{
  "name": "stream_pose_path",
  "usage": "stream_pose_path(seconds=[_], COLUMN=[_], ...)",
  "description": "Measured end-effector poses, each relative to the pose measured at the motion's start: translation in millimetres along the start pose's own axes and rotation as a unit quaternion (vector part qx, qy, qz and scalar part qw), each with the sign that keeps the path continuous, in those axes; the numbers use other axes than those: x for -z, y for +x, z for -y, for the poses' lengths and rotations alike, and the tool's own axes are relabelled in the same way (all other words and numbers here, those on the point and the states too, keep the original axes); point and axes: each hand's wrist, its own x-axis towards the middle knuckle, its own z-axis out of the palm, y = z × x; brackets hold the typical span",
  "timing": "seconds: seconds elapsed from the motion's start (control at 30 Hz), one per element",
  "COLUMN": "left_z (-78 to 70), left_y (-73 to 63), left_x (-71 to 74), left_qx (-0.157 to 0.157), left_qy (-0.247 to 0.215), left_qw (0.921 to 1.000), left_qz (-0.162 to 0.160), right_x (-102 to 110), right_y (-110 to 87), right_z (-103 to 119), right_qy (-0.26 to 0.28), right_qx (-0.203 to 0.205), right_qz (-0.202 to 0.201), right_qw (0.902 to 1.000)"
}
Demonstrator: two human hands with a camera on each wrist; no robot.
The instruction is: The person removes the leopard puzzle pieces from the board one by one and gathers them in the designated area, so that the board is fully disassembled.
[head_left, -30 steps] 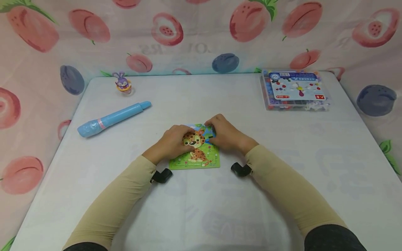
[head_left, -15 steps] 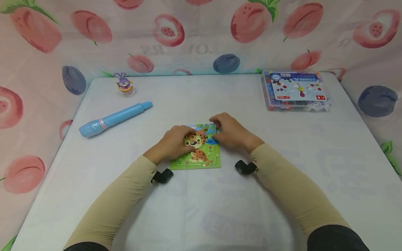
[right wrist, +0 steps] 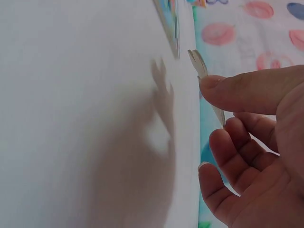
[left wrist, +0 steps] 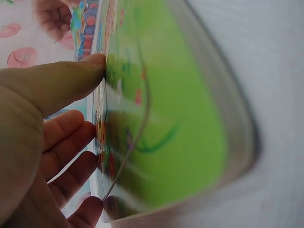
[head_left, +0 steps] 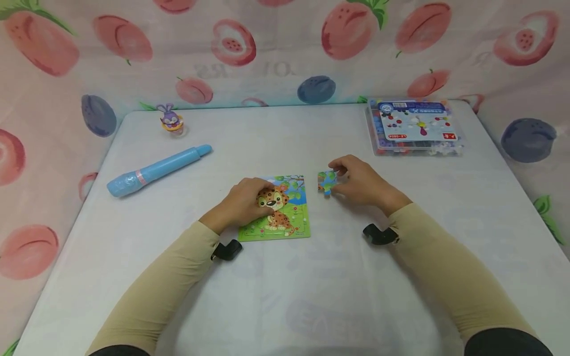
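Note:
A square jigsaw puzzle (head_left: 296,222) with a spotted leopard cub on green grass lies at the middle of the table. My left hand (head_left: 244,201) rests on its left part, thumb and fingertips touching the picture, as the left wrist view shows with the puzzle (left wrist: 185,114) edge-on. To the right of the puzzle, my right hand (head_left: 362,184) pinches a blue and green puzzle piece (head_left: 326,181) between thumb and fingers. In the right wrist view this piece (right wrist: 198,64) is seen edge-on, held above the table with its shadow below.
A light blue microphone-shaped wand (head_left: 160,170) lies at the left. Behind it stands a small purple rabbit figure (head_left: 170,118). A clear plastic box (head_left: 416,128) of small coloured parts sits at the back right. Fruit-print cloth (head_left: 276,54) hangs behind the table (head_left: 285,296).
My right hand has moved right, away from the puzzle's upper right corner, taking the puzzle piece with it. My left hand has stayed on the puzzle.

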Motion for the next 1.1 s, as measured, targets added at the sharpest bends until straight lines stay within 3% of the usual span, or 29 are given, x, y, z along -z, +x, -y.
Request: stream_pose_path(seconds=[0.5,1.1], left_z=[-0.3,-0.4], left_y=[0.0,-1.2], left_x=[-1.4,-0.7], left_qx=[0.002,-0.003], left_qy=[-0.001,0.0], left_qw=[1.0,1.0], left_qz=[0.0,0.009], right_x=[29.8,50.3], right_y=[-31.0,-55.3], right_z=[-44.0,-77.9], right_qy=[-0.011,-0.037], right_qx=[-0.041,-0.098], right_qz=[0.004,-0.004], right_qw=[0.9991,0.9945])
